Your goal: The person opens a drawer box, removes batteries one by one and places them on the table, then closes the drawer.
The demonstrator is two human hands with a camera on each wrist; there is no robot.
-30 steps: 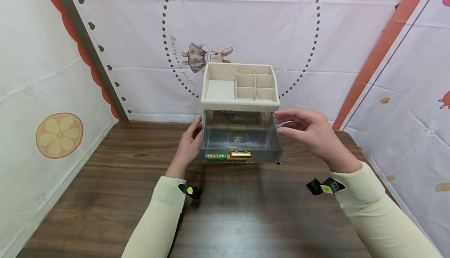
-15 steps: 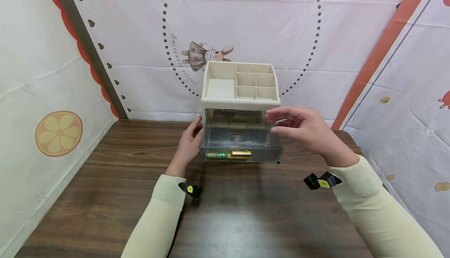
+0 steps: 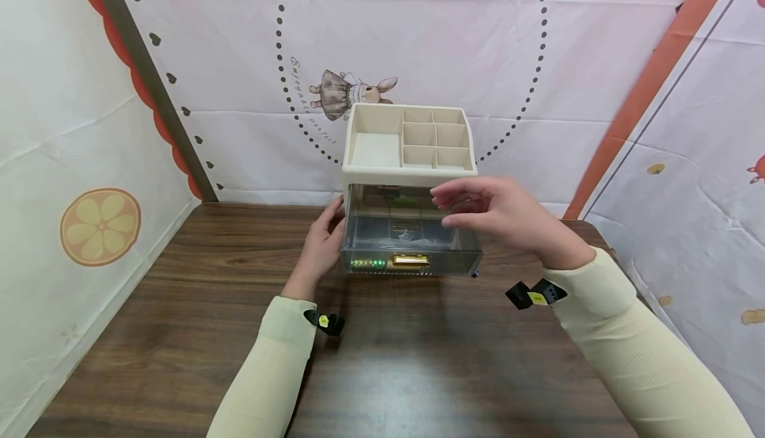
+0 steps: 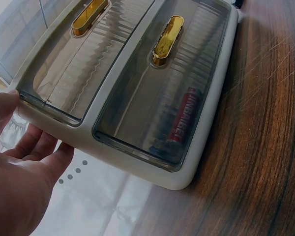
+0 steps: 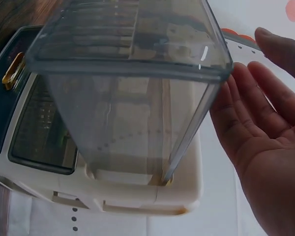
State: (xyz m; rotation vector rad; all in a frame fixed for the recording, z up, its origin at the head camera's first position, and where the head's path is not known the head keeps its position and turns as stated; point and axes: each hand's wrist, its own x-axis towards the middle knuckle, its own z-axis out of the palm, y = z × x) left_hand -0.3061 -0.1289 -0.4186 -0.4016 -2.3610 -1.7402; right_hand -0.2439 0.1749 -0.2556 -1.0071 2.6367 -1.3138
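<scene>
A cream desktop drawer organizer [image 3: 412, 174] stands at the back of the table. Its clear grey top drawer [image 3: 370, 232] is pulled out, with a gold handle on its front. My left hand [image 3: 319, 249] holds the organizer's left side; in the left wrist view the thumb is at the front edge and the fingers lie along the side. My right hand [image 3: 502, 216] hovers over the drawer's right part, fingers loosely bent and holding nothing. In the right wrist view it is beside the drawer's corner; whether it touches cannot be told.
Two lower drawers are closed; a red battery [image 4: 184, 115] shows through the lowest one. Divided compartments [image 3: 435, 136] top the organizer. A small dark bit [image 3: 475, 273] lies by the drawer's right corner. Printed cloth [image 3: 418, 40] hangs behind the brown table [image 3: 394, 358].
My right hand has moved left from the drawer's right side to above its right part. The left hand and the organizer have stayed in place.
</scene>
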